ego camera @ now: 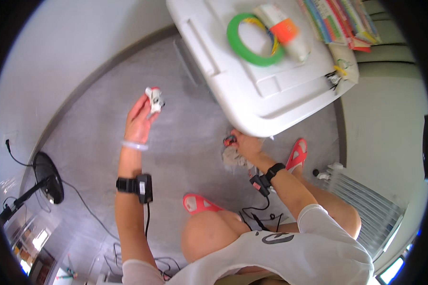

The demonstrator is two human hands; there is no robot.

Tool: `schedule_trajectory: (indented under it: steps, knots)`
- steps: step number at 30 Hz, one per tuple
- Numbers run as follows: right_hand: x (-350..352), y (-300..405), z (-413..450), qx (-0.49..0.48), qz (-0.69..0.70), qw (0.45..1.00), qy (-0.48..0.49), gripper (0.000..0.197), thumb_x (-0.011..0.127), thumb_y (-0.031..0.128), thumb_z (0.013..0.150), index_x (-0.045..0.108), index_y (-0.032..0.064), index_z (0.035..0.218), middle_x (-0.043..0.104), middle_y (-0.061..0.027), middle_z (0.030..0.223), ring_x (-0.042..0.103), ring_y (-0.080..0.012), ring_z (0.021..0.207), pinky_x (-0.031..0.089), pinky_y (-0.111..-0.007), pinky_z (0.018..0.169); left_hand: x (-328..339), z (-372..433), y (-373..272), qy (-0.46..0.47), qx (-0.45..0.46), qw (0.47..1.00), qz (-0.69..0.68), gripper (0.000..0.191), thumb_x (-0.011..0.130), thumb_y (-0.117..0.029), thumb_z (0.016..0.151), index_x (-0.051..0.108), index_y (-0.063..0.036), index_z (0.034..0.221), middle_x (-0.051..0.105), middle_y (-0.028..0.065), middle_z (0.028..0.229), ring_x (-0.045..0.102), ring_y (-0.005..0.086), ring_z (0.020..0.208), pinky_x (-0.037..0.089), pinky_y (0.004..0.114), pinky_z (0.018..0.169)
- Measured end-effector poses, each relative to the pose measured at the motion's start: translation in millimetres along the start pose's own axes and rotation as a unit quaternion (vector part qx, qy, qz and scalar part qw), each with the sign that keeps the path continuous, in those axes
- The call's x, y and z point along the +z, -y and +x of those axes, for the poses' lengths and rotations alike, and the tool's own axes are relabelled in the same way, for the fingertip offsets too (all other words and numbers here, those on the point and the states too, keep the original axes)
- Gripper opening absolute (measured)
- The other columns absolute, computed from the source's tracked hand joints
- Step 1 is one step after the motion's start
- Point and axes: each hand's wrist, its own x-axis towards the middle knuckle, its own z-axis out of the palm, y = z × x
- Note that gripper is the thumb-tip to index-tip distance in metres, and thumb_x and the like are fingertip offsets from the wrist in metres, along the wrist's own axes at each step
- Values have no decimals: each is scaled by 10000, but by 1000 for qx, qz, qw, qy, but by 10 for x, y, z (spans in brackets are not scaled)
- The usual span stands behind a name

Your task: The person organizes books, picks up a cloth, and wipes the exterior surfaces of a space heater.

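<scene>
My left hand (pixel 140 119) is stretched out over the grey floor, its fingers closed on a small white toy figure (pixel 155 100) with red and black parts. By the rounded corner of a white plastic lid (pixel 235 107), my right hand (pixel 248 144) grips a small red and dark object (pixel 230 141), too small to name. Just beneath that hand is a crumpled beige cloth or bag (pixel 234 157); whether the hand touches it, I cannot tell. On the lid lie a green ring (pixel 237 44) and a blurred white packet with an orange band (pixel 284 31).
Books (pixel 330 21) stand at the lid's far right. A round black stand base (pixel 49 177) and trailing cables (pixel 89 210) are at the left. A white slatted rack or heater (pixel 365 203) stands at the right. My feet wear red sandals (pixel 199 204).
</scene>
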Motion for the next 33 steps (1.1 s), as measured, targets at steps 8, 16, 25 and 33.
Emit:
schedule_trajectory:
  steps: [8,16,25,33]
  knots:
    - [-559,120,-259,0,282,959,-1,377,676,172,792,477,19,1074,594,-202,911,592,-373,839,467,-429,721,563,-194,-479,93,56,991,-76,380,417,-44,947,419,1,1325,496,114,1297,527,200,1145,457,370,968]
    - [-1376,-187,-608,26,489,872,-6,320,607,251,891,587,14,1106,646,-65,897,578,-170,758,473,-307,673,1416,-243,-1043,164,182,966,79,317,520,-59,920,533,-6,1232,588,82,1122,562,141,1018,463,274,863]
    - [-2614,-621,-900,26,707,663,-244,305,551,282,927,623,33,1089,625,-15,900,352,-25,542,268,-173,482,2372,-256,-1188,251,445,747,425,246,597,-115,893,622,-47,1127,599,17,935,576,107,879,469,231,748]
    - [-2696,-487,-438,-29,441,826,-349,267,595,216,906,619,13,1078,562,25,778,392,-20,564,300,-181,488,2473,-338,-903,255,408,753,449,495,730,-183,738,557,20,1154,610,179,1078,598,284,1005,467,337,888]
